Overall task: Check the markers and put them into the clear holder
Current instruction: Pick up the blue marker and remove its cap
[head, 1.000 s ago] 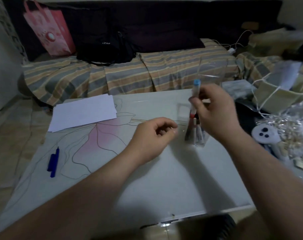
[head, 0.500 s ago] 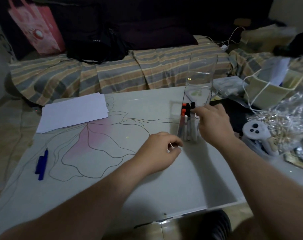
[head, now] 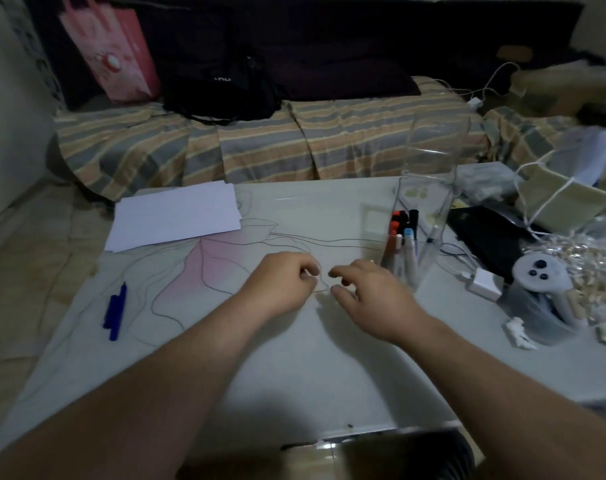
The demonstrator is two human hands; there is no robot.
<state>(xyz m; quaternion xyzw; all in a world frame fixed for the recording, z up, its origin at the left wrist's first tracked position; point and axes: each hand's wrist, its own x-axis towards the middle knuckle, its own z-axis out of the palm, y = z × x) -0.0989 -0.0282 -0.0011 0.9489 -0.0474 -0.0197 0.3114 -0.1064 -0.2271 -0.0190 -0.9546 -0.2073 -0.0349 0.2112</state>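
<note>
Clear holder, right of centre frame: several markers stand inside. Blue marker, left edge of the table, unsorted. Left hand loosely curled, apparently empty; right hand relaxed, holding nothing. Step: between markers. Next: reach left for the blue one.
</note>
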